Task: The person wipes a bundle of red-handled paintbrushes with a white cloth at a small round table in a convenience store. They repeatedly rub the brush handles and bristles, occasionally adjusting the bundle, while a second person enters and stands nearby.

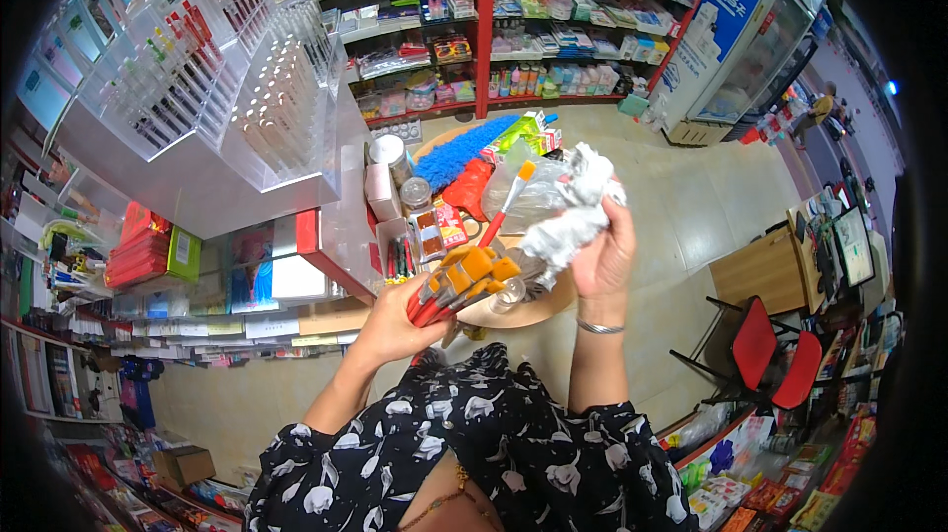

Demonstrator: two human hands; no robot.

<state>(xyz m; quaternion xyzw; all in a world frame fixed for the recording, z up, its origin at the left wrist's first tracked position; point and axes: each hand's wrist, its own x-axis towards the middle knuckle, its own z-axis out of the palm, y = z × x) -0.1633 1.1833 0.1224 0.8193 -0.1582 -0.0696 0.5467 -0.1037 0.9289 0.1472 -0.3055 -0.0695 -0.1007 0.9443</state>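
Note:
My left hand (396,321) grips a bundle of flat paintbrushes (466,276) with red handles and orange bristles. One more paintbrush (506,204) rises beyond the bundle, its orange tip pointing up and away; whether my left hand holds it too, I cannot tell. In my right hand (609,254) is a crumpled white cloth or tissue (566,232), raised to the right of the brushes. Under both hands stands a round wooden table (552,310), with a small clear cup (508,295) near its front edge and a clear plastic bag (515,187) farther back.
A blue fluffy duster (463,150), a red plastic bag (468,187), jars and boxes lie on the table. Left is a glass counter with a clear pen display (215,87). Stocked shelves (485,28) stand behind; a red folding chair (754,343) is at right.

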